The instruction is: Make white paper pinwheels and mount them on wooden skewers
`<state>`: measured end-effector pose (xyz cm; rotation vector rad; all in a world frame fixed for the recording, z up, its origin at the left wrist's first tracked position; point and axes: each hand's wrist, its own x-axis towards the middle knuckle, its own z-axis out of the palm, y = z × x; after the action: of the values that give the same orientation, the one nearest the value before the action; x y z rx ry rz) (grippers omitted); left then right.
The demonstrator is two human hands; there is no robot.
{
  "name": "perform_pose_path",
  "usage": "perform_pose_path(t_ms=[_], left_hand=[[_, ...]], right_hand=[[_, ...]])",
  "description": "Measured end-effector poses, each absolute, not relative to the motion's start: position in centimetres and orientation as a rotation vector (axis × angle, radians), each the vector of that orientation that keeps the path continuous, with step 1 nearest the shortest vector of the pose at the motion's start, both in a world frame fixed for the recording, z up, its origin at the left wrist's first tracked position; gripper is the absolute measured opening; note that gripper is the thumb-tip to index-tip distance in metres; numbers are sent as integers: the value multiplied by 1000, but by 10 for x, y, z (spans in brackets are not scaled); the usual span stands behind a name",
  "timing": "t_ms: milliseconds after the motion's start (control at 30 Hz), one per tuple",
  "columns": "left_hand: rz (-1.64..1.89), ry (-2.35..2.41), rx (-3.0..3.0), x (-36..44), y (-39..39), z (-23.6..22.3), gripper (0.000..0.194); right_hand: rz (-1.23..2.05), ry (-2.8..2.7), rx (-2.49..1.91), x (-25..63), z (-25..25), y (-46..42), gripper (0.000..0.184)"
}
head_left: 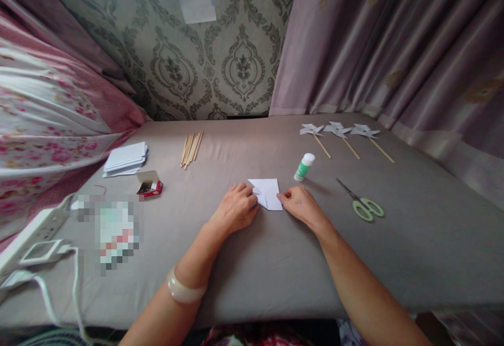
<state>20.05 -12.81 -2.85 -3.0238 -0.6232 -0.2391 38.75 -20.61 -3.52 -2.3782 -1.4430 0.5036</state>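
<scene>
A white sheet of paper (271, 189) with a folded flap lies on the cloth-covered table between my hands. At its left side, my left hand (237, 207) has its fingers curled over the edge and the flap, pressing on them. My right hand (301, 204) pinches the right edge of the same sheet between thumb and forefinger. A glue stick (304, 167) with a white cap and green label stands upright just behind my right hand. To the right lie scissors (361, 202) with green handles, their blades pointing away from me.
Three paper pinwheels (337, 129) on sticks lie at the back right. Several wooden sticks (191, 149) are at the back left, near a stack of white paper (125, 158). A small red box (150, 186) of metal pieces sits open. A power strip (33, 238) with cables runs along the left edge.
</scene>
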Motion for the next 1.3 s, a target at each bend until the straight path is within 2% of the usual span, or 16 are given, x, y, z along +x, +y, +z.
perform_pose_path(t_ms=[367, 600, 867, 1133, 1200, 1300], left_hand=[[-270, -715, -2971, 199, -123, -30, 26], [-250, -814, -2995, 201, -118, -33, 27], [-376, -899, -3097, 200, -113, -38, 26], [-535, -839, -3148, 201, -118, -42, 22], [-534, -838, -3150, 202, -118, -42, 23], [-531, -855, -3136, 202, -119, -42, 23]], right_hand=[[772, -1504, -2183, 385, -34, -212, 34], [865, -1573, -2025, 380, -32, -216, 27], [872, -1743, -1890, 375, -26, -220, 24], [981, -1676, -1853, 387, -22, -224, 23], [891, -1538, -1954, 401, -19, -225, 28], [417, -1152, -2173, 426, -21, -222, 25]])
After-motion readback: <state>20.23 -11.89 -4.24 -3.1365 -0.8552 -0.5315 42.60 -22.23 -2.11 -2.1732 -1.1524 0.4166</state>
